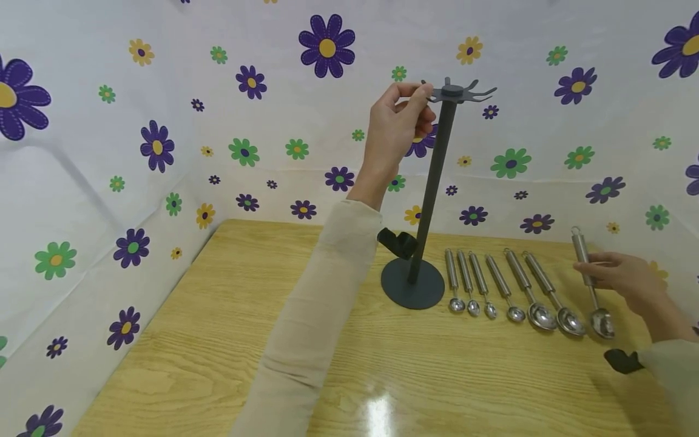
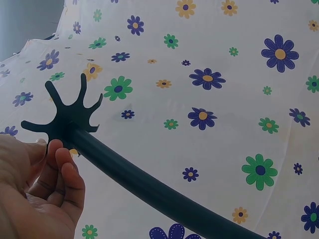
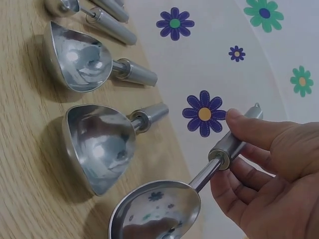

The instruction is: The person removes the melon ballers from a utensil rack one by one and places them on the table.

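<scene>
My left hand (image 1: 398, 118) is raised at the top of a dark utensil stand (image 1: 437, 176), its thumb and fingers pinching one of the curved hooks that fan out there. In the left wrist view the hook crown (image 2: 65, 114) shows above those fingertips, with nothing hanging from the visible hooks. At the far right, my right hand (image 1: 628, 279) grips a steel ice cream scoop (image 3: 154, 211) by its cylindrical handle. The scoop's bowl hangs lower than the handle, with its hollow side facing the right wrist camera. Fingers and thumb wrap the handle near its middle.
Several steel scoops lie in a row between the stand and my right hand, small ones (image 1: 457, 304) at the left, two large pointed-lip ones (image 3: 102, 147) at the right. The stand's round base (image 1: 398, 291) rests on the wooden table (image 1: 218, 340). Flower-print cloth (image 1: 262, 121) hangs behind.
</scene>
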Demonstrator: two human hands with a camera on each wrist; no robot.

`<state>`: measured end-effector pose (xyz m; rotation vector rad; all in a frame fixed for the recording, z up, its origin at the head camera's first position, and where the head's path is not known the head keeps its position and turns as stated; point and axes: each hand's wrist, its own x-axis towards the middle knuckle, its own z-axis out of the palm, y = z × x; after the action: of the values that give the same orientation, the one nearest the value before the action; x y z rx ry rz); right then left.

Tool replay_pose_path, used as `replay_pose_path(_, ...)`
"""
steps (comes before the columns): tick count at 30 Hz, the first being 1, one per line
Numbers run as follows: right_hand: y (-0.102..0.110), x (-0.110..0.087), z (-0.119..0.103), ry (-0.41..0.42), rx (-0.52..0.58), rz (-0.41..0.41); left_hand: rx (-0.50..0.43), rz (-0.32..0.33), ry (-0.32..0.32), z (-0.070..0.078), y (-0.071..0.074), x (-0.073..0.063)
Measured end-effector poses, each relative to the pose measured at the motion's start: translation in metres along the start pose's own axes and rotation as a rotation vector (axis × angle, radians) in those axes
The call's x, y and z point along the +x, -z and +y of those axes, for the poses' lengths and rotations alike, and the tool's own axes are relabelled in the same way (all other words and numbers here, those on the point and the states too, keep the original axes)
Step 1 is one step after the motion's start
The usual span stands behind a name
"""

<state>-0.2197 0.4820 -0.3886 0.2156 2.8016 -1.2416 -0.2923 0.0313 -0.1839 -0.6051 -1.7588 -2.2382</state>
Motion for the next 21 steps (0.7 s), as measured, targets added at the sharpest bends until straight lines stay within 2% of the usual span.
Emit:
replay_pose_path(8,-0.006,0.011,0.009,0.022,0.027,-0.051,0.002,-0.006,0.008,0.0,0.001,0.001)
replay_pose_path(16,-0.01,0.017,0.011,-0.025,-0.044,-0.082,0.007,-0.007,0.011,0.0,0.002,0.001)
replay_pose_path(21,-0.014,0.021,0.014,-0.018,-0.095,-0.081,0.001,-0.008,0.008,0.0,0.001,0.001)
